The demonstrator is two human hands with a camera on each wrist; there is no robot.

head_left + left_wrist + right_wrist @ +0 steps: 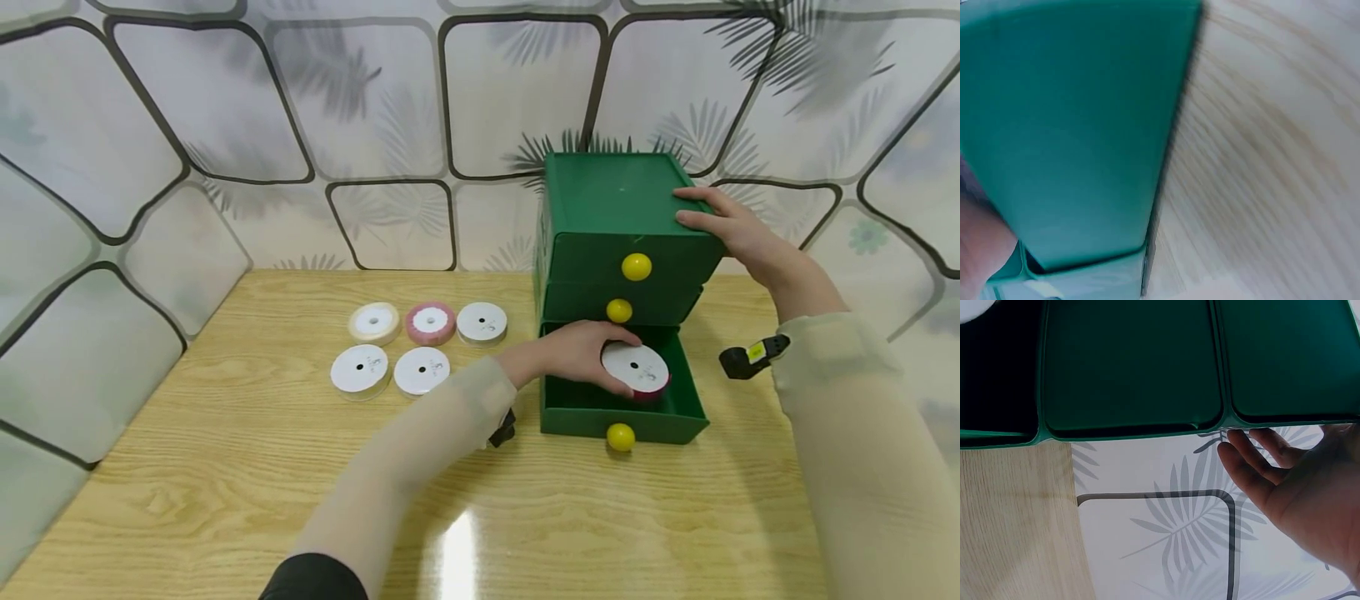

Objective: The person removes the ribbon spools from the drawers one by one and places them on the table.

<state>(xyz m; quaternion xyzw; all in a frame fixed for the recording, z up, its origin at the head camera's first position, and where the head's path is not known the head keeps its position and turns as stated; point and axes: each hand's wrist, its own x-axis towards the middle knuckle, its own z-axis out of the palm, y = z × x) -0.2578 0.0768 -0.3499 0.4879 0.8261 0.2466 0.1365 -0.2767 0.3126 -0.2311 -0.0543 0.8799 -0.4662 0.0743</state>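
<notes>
In the head view my left hand grips a ribbon spool with a white label face and a dark red edge, its thumb and fingers curled about the rim. That spool is inside the pulled-out bottom drawer of a green drawer cabinet. My right hand rests on the cabinet's top at the right edge, fingers extended; the right wrist view shows this hand against the cabinet's side. Only a bit of my left hand shows in the left wrist view.
Left of the cabinet, several spools lie in two rows on the wooden table, among them a pink one and a cream one. Yellow knobs stick out from the drawer fronts. A patterned backdrop stands behind the table.
</notes>
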